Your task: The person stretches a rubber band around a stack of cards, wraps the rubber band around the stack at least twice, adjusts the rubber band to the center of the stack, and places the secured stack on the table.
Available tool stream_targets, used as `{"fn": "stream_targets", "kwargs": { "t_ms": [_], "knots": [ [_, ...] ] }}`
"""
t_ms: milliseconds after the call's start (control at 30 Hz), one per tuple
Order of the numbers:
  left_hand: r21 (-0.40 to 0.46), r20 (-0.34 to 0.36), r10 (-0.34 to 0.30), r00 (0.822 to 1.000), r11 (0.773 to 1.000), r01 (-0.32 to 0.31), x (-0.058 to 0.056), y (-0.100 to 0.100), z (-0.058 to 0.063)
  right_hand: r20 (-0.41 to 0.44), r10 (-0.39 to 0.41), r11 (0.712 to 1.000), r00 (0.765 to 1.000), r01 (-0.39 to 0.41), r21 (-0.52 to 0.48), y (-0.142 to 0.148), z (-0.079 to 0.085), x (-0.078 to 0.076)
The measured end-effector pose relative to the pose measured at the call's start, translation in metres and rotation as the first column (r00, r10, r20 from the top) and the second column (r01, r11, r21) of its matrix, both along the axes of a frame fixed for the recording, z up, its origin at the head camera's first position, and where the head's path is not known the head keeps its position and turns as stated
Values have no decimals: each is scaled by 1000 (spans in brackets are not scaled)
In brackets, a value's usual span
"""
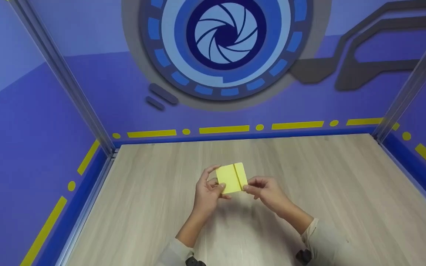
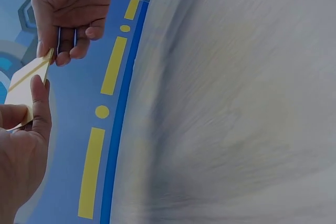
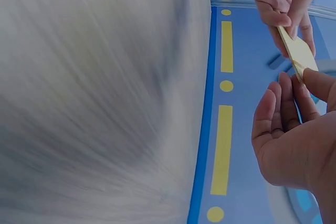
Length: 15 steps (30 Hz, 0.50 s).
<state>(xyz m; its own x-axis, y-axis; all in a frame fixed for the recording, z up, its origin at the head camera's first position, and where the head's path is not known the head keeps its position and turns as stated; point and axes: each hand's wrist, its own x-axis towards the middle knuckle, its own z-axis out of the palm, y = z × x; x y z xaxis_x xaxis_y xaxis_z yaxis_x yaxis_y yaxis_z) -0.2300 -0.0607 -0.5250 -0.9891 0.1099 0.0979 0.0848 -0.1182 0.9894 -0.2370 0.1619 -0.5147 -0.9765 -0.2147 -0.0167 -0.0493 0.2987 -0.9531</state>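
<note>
A small, thin yellow notebook point(image 1: 229, 178) with a darker elastic band near its right edge is held up above the table, its cover facing the head camera. My left hand point(image 1: 206, 195) grips its left side, thumb on the front at the lower left corner and fingers around the edge and behind. At the lower right corner, beside the band, my right hand point(image 1: 270, 191) pinches it between thumb and forefinger. In the right wrist view the notebook point(image 3: 300, 53) shows nearly edge-on, and the other fingers of the right hand point(image 3: 296, 148) are loosely curled.
Below both hands lies a wood-grain table point(image 1: 154, 221). Blue panels with yellow dashes point(image 1: 224, 129) enclose its back and sides, and metal posts point(image 1: 65, 81) stand at the back corners. Grey sleeves point(image 1: 327, 240) cover both forearms, with dark straps at the wrists.
</note>
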Motion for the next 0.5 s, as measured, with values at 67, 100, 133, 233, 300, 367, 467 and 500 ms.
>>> {"fn": "stream_targets", "kwargs": {
  "t_ms": [67, 100, 133, 233, 300, 367, 467, 500],
  "knots": [
    [1, 1, 10, 1000, 1000, -10, 0, 1, 0, 0, 8, 1000, 1000, -8, -1, -2, -2, 2],
    [2, -1, 13, 1000, 1000, -13, 0, 1, 1, 1, 7, 1000, 1000, -7, -7, -3, -3, 3],
    [6, -3, 15, 1000, 1000, -15, 1, 2, 1, 1, 1, 1000, 1000, -1, -15, -4, -3, 4],
    [12, -12, 29, 1000, 1000, -29, 2, 4, 0, 18, -17, 999, 1000, 18, -46, -7, -4, 5],
    [20, -13, 46, 999, 999, -46, 3, 5, -1, 34, -20, 998, 999, 22, -63, -8, -4, 6],
    [22, -12, 61, 998, 998, -60, 4, 6, -1, 51, -18, 997, 999, 22, -70, -9, -5, 6],
    [25, -16, 66, 998, 998, -66, 5, 8, -1, 72, -15, 997, 997, 21, -77, -11, -5, 6],
    [25, -19, 67, 998, 997, -66, 5, 8, 0, 74, -17, 996, 997, 23, -80, -11, -5, 6]
  ]
}}
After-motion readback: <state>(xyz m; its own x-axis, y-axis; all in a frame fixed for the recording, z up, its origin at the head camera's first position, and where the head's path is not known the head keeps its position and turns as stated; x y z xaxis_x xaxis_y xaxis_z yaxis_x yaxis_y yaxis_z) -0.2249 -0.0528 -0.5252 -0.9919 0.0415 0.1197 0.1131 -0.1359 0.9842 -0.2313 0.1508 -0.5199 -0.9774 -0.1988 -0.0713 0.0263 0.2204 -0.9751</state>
